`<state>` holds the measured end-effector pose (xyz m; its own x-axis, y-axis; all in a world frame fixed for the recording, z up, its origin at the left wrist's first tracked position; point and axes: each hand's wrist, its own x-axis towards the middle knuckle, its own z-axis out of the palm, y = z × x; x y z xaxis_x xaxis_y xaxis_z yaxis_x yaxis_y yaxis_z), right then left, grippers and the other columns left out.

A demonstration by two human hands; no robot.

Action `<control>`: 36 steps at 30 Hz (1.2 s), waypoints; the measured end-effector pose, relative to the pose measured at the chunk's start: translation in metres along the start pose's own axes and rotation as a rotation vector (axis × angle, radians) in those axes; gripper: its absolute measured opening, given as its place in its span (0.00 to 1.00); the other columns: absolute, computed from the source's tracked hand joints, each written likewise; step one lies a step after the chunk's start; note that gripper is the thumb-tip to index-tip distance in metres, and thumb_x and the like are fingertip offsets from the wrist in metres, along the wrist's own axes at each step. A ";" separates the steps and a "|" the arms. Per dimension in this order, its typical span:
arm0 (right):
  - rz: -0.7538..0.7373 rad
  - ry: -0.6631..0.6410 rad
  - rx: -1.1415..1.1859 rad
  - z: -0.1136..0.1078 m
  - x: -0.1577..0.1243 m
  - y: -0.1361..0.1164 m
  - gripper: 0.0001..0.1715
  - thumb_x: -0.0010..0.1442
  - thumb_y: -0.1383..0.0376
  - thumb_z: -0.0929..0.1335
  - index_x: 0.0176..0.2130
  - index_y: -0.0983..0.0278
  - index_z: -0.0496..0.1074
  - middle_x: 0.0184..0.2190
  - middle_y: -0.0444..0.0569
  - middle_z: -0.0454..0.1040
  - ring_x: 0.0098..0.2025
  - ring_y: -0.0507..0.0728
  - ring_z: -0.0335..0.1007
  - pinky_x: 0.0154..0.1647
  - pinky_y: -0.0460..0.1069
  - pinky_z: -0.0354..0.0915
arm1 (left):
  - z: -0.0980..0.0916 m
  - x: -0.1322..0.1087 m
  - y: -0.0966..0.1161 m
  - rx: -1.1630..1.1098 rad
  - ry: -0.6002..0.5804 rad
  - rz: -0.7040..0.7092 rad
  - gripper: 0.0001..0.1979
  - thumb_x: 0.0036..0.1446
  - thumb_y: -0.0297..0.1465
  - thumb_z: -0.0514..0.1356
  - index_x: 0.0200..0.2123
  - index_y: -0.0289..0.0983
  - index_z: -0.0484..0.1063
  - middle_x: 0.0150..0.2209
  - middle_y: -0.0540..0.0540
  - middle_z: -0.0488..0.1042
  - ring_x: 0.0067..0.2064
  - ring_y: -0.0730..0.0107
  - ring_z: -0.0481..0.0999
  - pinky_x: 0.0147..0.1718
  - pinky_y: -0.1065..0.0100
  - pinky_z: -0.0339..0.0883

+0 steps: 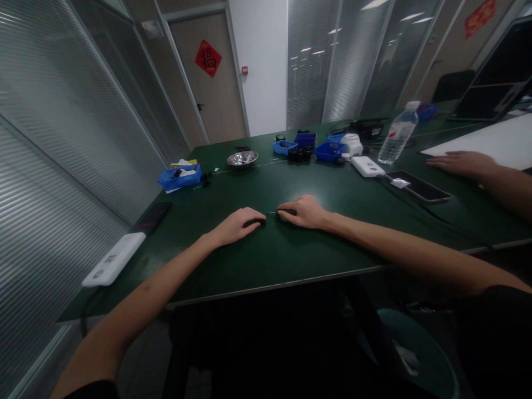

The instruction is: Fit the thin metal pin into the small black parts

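My left hand (240, 226) is closed around a small black piece (254, 222), low over the green table. Facing it, my right hand (305, 212) grips a second dark, handle-like piece (287, 211) between thumb and fingers. A thin, light metal shaft (271, 213) sticks out of this piece toward the left hand. Its tip is close to the left-hand piece, but I cannot tell whether they touch. Both pieces are partly covered by fingers, so their exact kind is unclear.
Beyond my hands on the table (249, 266) are a metal bowl (243, 159), blue trays (179, 178) and black parts (301, 154). White power banks (114, 260), a phone (419, 185) and a water bottle (399, 134) lie or stand around. Another person's hand (467, 163) rests at right.
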<state>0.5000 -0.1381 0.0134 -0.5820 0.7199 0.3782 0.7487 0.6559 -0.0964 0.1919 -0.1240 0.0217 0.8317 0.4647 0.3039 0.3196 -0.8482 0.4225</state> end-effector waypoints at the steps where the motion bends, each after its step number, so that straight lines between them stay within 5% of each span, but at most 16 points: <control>1: -0.004 0.001 0.002 0.000 0.000 0.000 0.27 0.74 0.50 0.62 0.55 0.61 0.83 0.36 0.52 0.86 0.30 0.57 0.78 0.35 0.50 0.62 | 0.000 0.001 0.000 0.017 -0.005 -0.001 0.16 0.74 0.32 0.56 0.60 0.42 0.75 0.59 0.41 0.78 0.61 0.59 0.75 0.63 0.52 0.68; 9: -0.020 -0.005 0.010 -0.001 0.000 0.000 0.27 0.74 0.50 0.62 0.55 0.62 0.83 0.34 0.51 0.85 0.29 0.56 0.77 0.34 0.50 0.61 | -0.008 -0.006 -0.017 0.098 0.018 -0.098 0.18 0.72 0.32 0.57 0.62 0.41 0.74 0.57 0.40 0.76 0.58 0.58 0.75 0.59 0.54 0.71; 16: -0.022 -0.018 0.005 -0.001 0.000 0.001 0.29 0.75 0.50 0.61 0.55 0.62 0.83 0.34 0.51 0.85 0.29 0.56 0.77 0.34 0.49 0.61 | -0.035 -0.022 -0.070 0.259 0.027 -0.391 0.18 0.72 0.36 0.56 0.57 0.38 0.79 0.56 0.38 0.75 0.56 0.55 0.76 0.58 0.55 0.71; 24: -0.016 -0.019 0.029 -0.003 0.000 0.000 0.28 0.74 0.50 0.62 0.55 0.63 0.83 0.35 0.53 0.85 0.30 0.57 0.78 0.35 0.50 0.63 | -0.075 -0.072 -0.135 0.664 0.083 -0.855 0.19 0.71 0.32 0.54 0.57 0.35 0.79 0.57 0.33 0.76 0.58 0.46 0.76 0.56 0.53 0.72; 30: -0.017 -0.028 0.039 -0.003 0.000 0.000 0.28 0.75 0.50 0.62 0.56 0.63 0.82 0.36 0.53 0.85 0.30 0.56 0.78 0.35 0.50 0.64 | -0.092 -0.095 -0.166 0.529 0.252 -1.047 0.18 0.67 0.31 0.59 0.57 0.37 0.79 0.56 0.35 0.79 0.57 0.49 0.78 0.56 0.57 0.72; 36: -0.030 -0.034 0.024 -0.003 0.000 0.002 0.29 0.75 0.49 0.61 0.55 0.62 0.82 0.35 0.52 0.85 0.29 0.57 0.77 0.34 0.50 0.63 | -0.101 -0.102 -0.169 0.444 0.373 -1.092 0.16 0.61 0.28 0.65 0.52 0.34 0.82 0.51 0.36 0.83 0.55 0.50 0.81 0.55 0.59 0.72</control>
<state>0.5018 -0.1373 0.0157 -0.6147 0.7070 0.3498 0.7231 0.6822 -0.1082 0.0067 -0.0022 0.0053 -0.1245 0.9653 0.2297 0.9514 0.0504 0.3037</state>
